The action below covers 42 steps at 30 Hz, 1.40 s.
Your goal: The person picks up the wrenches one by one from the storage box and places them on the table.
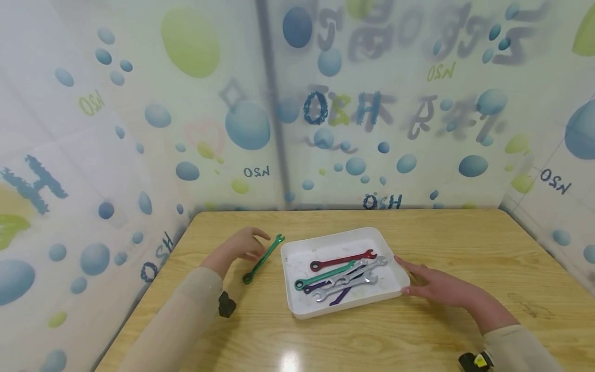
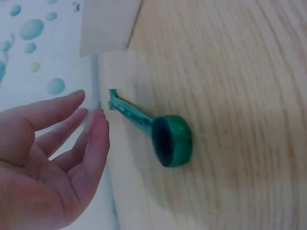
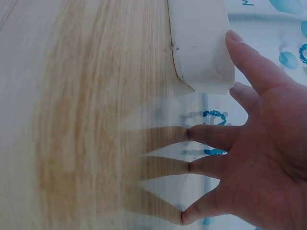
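On the table's left part lies a green combination wrench (image 1: 263,258), its ring end toward me. My left hand (image 1: 243,245) hovers just beside it with loosely bent fingers; the left wrist view shows a gap between the fingertips and the wrench (image 2: 139,120). A shallow white tray (image 1: 289,305) holds several wrenches: a red wrench (image 1: 343,260), a green wrench (image 1: 325,275), and silver wrenches (image 1: 346,287) lying over purple ones. At the tray's right edge, my right hand (image 1: 437,284) touches the wall with thumb and index finger, the other fingers (image 3: 211,165) spread on the tabletop.
The wooden table (image 1: 348,346) runs back to a patterned curtain (image 1: 214,129) with blue and green bubbles, which also closes off both sides. Dark wrist devices show below each hand, one at the left (image 1: 226,305) and one at the right (image 1: 475,360).
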Each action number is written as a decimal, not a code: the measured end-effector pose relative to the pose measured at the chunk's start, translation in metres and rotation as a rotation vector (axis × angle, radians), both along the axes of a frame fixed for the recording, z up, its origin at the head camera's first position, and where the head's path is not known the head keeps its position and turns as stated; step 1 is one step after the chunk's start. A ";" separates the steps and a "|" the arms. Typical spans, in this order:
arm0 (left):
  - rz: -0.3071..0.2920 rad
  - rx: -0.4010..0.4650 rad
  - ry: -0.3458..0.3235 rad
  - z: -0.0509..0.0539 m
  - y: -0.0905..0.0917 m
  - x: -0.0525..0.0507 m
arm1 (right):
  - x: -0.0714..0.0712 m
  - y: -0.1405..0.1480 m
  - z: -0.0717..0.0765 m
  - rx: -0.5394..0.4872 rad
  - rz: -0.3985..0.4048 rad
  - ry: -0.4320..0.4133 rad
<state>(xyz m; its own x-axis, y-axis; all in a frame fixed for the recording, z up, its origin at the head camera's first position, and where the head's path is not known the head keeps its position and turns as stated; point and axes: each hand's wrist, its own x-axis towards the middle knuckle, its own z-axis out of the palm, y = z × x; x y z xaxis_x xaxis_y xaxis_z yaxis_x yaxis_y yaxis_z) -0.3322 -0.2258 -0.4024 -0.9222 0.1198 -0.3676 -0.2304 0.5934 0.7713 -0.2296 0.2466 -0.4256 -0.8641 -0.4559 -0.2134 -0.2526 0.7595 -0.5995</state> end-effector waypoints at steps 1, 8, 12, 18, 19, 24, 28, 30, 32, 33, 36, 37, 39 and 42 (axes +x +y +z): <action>-0.011 0.009 0.005 0.003 0.001 0.000 | 0.000 0.000 0.000 -0.001 0.000 0.000; -0.114 0.023 0.053 0.021 0.014 0.003 | 0.000 0.000 0.000 -0.005 -0.004 -0.014; -0.153 0.017 0.073 0.029 0.026 0.004 | -0.001 0.000 -0.001 0.002 -0.005 -0.011; -0.193 -0.015 0.102 0.041 0.050 0.010 | -0.001 0.000 0.000 -0.002 -0.008 -0.022; -0.202 -0.018 0.108 0.042 0.054 0.010 | -0.001 0.000 0.000 -0.001 -0.009 -0.023; -0.242 -0.019 0.132 0.046 0.072 0.008 | 0.000 0.001 0.001 -0.002 -0.012 -0.021; -0.296 -0.025 0.139 0.048 0.084 0.006 | 0.000 0.000 0.001 -0.010 -0.011 -0.026; -0.323 -0.023 0.141 0.047 0.090 0.005 | 0.001 0.000 0.001 -0.015 -0.010 -0.029; -0.342 -0.018 0.148 0.046 0.095 0.004 | 0.001 0.000 0.001 -0.011 -0.008 -0.027; -0.350 -0.011 0.151 0.046 0.098 0.003 | 0.001 0.000 0.001 -0.009 -0.009 -0.027; -0.370 0.014 0.155 0.044 0.107 0.004 | 0.000 0.001 0.002 -0.001 -0.008 -0.018; -0.377 0.022 0.155 0.043 0.110 0.004 | 0.000 0.001 0.002 0.000 -0.008 -0.016; -0.394 0.039 0.151 0.042 0.116 0.005 | 0.000 0.001 0.002 -0.004 -0.010 -0.019; -0.418 0.044 0.155 0.038 0.124 0.006 | 0.000 0.001 0.000 -0.009 -0.008 -0.023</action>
<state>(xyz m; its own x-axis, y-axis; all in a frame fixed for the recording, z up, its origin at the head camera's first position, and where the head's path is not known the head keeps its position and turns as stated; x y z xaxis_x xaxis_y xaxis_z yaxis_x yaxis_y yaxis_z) -0.3264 -0.1014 -0.3648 -0.8350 0.5066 -0.2148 0.1430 0.5767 0.8043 -0.2299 0.2475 -0.4255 -0.8625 -0.4512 -0.2292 -0.2328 0.7559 -0.6120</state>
